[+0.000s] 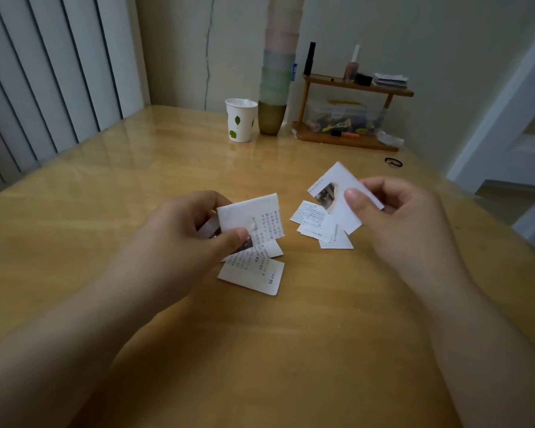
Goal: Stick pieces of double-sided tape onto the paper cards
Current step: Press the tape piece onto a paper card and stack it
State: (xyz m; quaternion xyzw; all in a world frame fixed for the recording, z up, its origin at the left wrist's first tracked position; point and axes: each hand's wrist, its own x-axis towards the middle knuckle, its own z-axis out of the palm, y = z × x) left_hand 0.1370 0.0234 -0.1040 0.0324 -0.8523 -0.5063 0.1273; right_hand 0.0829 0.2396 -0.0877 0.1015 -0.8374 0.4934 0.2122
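Over wooden table [105, 211], right hand [396, 217] pinches card [340, 193] tilted up-left.

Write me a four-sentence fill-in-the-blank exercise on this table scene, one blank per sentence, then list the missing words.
1. The right hand pinches a card printed with a small ____.
2. The left hand holds a card above a pile of ____ cards.
3. The white paper cup bears green ____ prints.
4. The black hair tie lies on the table to the ____ of both hands.

Missing words: picture; printed; leaf; right
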